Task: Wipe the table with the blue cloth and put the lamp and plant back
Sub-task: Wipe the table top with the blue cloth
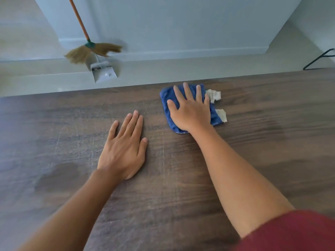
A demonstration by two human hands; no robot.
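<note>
Cloth [169,98] near the counter's [253,142] far edge looked soft and limp; right hand [190,111] pressed it flat-fingered, left hand [125,149] lay flat, holding nothing.

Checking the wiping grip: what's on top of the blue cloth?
The right hand presses flat on the blue cloth, fingers spread. It covers the cloth's middle; only edges show.

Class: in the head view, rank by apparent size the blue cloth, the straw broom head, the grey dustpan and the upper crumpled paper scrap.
1. Blue cloth, partly covered by the right hand
2. Straw broom head, though farther away, so unsure
3. Grey dustpan
4. Upper crumpled paper scrap
</note>
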